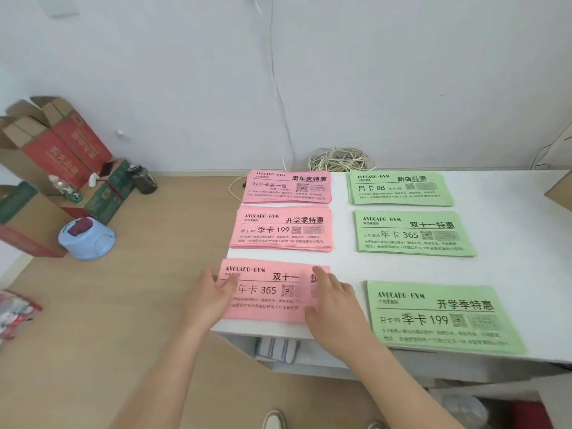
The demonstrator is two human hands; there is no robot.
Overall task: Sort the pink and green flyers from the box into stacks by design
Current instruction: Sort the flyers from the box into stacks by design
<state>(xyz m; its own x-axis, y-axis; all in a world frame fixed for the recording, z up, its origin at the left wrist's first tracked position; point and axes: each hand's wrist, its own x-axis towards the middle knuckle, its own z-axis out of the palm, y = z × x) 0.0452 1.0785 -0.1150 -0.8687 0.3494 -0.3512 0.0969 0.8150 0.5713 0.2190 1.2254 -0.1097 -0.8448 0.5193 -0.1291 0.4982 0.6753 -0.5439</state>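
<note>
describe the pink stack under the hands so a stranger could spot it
On the white table, three pink stacks lie in a column left of the green stacks. The target is the nearest pink stack, at the table's front left corner. Unlike the two behind it, it reads 365, and the left hand and right hand rest on it.

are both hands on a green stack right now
No, the left hand and right hand both rest on the nearest pink flyers.
</note>
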